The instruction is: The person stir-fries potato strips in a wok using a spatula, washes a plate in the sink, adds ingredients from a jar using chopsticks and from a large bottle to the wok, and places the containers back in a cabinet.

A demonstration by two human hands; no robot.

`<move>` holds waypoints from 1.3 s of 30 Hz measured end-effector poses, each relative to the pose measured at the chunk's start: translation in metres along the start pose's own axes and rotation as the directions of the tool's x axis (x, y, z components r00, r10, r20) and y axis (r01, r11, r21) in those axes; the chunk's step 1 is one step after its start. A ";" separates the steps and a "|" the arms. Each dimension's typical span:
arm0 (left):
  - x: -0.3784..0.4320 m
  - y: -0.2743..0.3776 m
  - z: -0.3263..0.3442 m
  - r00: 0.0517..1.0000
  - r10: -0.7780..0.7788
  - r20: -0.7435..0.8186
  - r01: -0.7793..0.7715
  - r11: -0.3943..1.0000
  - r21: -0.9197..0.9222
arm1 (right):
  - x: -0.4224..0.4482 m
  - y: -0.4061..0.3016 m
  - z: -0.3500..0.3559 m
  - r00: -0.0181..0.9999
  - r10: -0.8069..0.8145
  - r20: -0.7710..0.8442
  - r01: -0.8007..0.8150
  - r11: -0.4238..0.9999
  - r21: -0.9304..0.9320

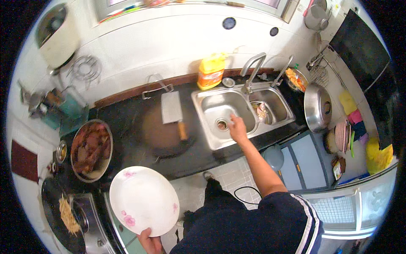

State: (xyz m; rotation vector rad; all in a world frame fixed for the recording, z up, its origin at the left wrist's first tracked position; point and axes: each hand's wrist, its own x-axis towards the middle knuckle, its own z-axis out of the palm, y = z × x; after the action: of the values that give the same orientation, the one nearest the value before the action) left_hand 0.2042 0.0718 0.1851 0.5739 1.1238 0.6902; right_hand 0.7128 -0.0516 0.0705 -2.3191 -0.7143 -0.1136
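Observation:
My left hand (150,242) grips the near rim of a white plate with pink flowers (144,200), thumb on its upper face. The plate is tilted and bare, at the counter's front edge near the stove. My right hand (238,128) reaches over the front of the left basin of a steel double sink (211,104), close to the drain (221,124). Its fingers are bent and blurred; nothing shows in them. Left of the sink, a cleaver with a wooden handle (172,108) lies across a round chopping board (155,127).
A large bowl of dark reddish-brown food (92,150) stands left. Beside it, a wok (50,203) holds pale strips of food (68,216). A yellow jug (211,71) and a faucet (253,68) stand behind the sink; a steel basin (318,108) is at its right.

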 end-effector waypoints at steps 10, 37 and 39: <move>0.106 -0.100 0.323 0.890 -0.137 0.434 0.115 0.990 0.077 | 0.202 0.218 -0.019 0.978 -0.022 -0.208 0.022 1.000 -0.003; 0.204 -0.199 0.496 0.645 -0.390 0.657 0.366 0.913 0.183 | 0.229 0.320 0.014 0.856 0.382 0.348 -0.514 0.562 0.648; 0.233 -0.231 0.497 0.545 -0.294 0.785 0.417 0.907 0.050 | 0.239 0.315 0.004 0.809 0.375 0.453 -0.588 0.518 0.621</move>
State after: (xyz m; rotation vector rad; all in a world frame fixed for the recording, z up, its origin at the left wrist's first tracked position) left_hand 0.7821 0.0579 0.0417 0.4223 0.3174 0.0961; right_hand 1.0790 -0.1292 -0.0565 -1.6271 -0.1162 0.6602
